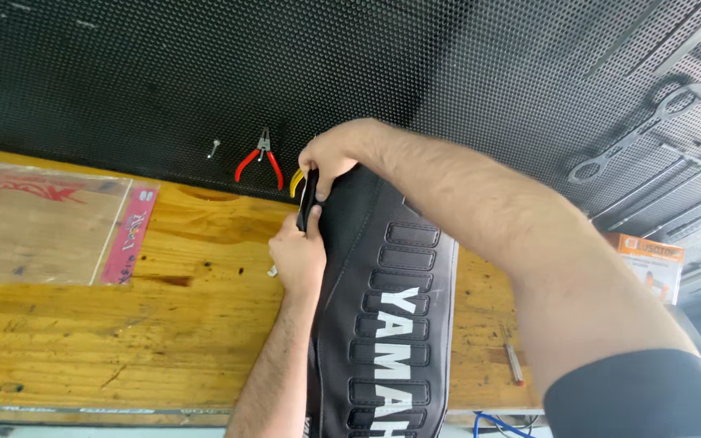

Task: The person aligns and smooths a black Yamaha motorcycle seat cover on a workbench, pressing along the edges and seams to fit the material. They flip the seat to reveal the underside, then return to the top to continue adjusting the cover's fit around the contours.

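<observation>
A black motorcycle seat cover (383,324) lies lengthwise on the wooden worktop (123,324). At the cover's far end, the right hand (330,158) pinches the edge from above; the left hand (298,255) presses against its side just below, its grip apparently closed on the material. Red-handled pliers (260,162) hang just left of the cover's far end.

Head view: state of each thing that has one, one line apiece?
black seat cover: lying along the wooden bench, far end gripped by both hands
left hand: pinching the cover's edge
right hand: closed over the cover's tip
red-handled pliers: hanging on the perforated board, handles spread
clear plastic bag: flat on the bench
orange box: closed
</observation>
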